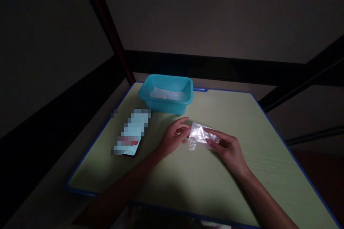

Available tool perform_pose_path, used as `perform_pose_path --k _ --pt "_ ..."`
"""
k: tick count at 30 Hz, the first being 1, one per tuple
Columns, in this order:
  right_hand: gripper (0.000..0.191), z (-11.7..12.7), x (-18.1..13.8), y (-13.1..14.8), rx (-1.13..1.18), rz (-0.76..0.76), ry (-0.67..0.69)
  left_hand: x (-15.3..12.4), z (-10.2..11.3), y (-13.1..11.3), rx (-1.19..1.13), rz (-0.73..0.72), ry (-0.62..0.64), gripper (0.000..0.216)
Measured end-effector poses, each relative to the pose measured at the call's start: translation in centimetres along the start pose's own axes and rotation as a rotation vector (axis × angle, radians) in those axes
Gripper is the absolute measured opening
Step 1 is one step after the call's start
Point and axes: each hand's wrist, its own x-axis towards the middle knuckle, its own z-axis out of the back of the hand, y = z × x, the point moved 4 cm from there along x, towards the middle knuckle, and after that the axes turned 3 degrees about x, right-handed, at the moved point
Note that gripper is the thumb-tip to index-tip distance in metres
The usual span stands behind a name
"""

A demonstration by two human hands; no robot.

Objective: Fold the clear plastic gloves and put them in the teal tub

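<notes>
A small clear plastic bag [199,133], shiny and flat, is held a little above the table. My right hand [227,148] grips its right part between thumb and fingers. At the bag's left edge is my left hand [176,136], with thumb and a finger pinched together there and the index finger stretched out above. A narrow flap of plastic hangs from the bag's lower left corner. Whether anything lies inside the bag, I cannot tell.
Behind my hands a turquoise plastic basin [168,106] holds white, flat pieces [166,94]. A phone [131,132] with a lit, blurred-out screen lies on the left. The pale table [258,157] has a blue rim, with dark-banded walls close behind and to the left.
</notes>
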Motion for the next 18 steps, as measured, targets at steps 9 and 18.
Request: perform_pose_path --k 9,18 --pt "0.028 -0.1 0.1 -0.5 -0.06 0.033 0.041 0.1 2.6 -2.5 -0.272 -0.018 -0.169 0.039" --pt "0.029 -0.2 0.5 -0.5 -0.067 0.04 0.042 0.8 4.4 -3.1 -0.583 -0.007 -0.205 0.028"
